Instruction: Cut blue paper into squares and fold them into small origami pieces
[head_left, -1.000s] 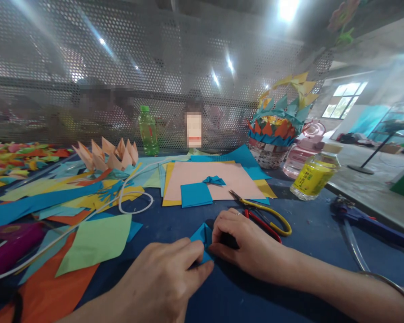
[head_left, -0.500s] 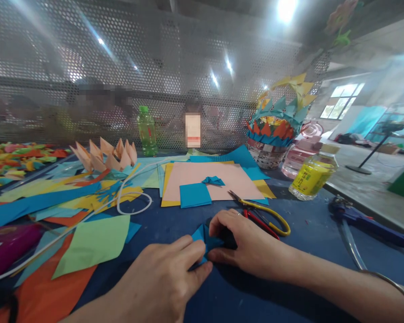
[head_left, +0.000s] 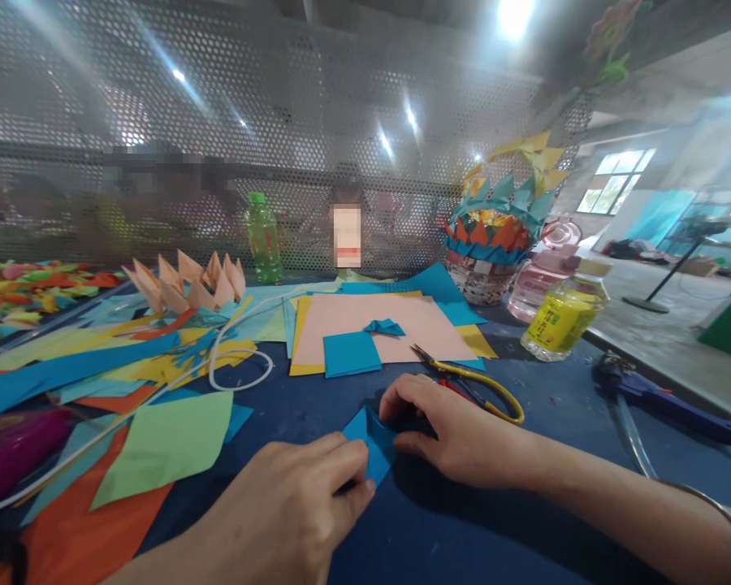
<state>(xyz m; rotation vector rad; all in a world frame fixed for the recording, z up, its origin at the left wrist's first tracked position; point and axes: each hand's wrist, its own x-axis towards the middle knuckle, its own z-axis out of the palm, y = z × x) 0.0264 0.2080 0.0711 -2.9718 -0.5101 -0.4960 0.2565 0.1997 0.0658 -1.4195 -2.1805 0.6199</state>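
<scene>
1. The folded blue paper (head_left: 382,455) lies on the dark blue table (head_left: 463,528) between the two hands; its lower left part is hidden by fingers.
2. The left hand (head_left: 308,487) is curled, thumb and forefinger pinching the paper's near left side; its other fingertips are out of sight.
3. The right hand (head_left: 442,426) arches at the paper's right edge, thumb and forefinger apart at the tips; whether they grip a flap cannot be told.
4. Beyond the right hand lie yellow-handled scissors (head_left: 490,388); a red piece (head_left: 454,388) is mostly covered by that hand.
5. A blue square (head_left: 352,355) overlaps the pink sheet (head_left: 317,317), hiding its near edge.
6. The left edge cuts off a purple object (head_left: 24,447), too partial to identify.
7. Shapes behind the perforated panel (head_left: 371,97) are blurred.
</scene>
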